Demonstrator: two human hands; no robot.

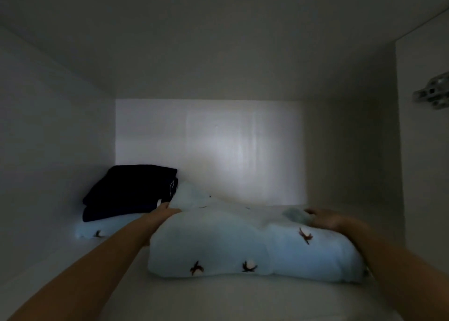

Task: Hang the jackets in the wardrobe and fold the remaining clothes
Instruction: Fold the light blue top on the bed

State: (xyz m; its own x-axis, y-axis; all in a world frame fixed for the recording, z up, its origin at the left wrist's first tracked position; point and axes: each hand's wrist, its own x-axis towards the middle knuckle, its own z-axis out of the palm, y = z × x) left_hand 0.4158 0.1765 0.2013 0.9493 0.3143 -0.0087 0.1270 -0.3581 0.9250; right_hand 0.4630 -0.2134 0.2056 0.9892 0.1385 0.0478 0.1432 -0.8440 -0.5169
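A folded light blue garment (pixel 243 245) with small dark flower prints lies on the wardrobe shelf (pixel 218 301). My left hand (pixel 162 213) rests on its left far edge, fingers laid over the cloth. My right hand (pixel 328 219) lies on its right far corner, fingers spread flat on the fabric. A folded dark navy garment (pixel 128 189) is stacked at the back left, on top of more light blue printed cloth (pixel 97 232).
The wardrobe compartment is dim, with white side walls (pixel 48 150), a lit back panel (pixel 218 150) and a board overhead. A metal door hinge (pixel 435 92) sticks out on the right wall. The shelf's front strip shows bare board.
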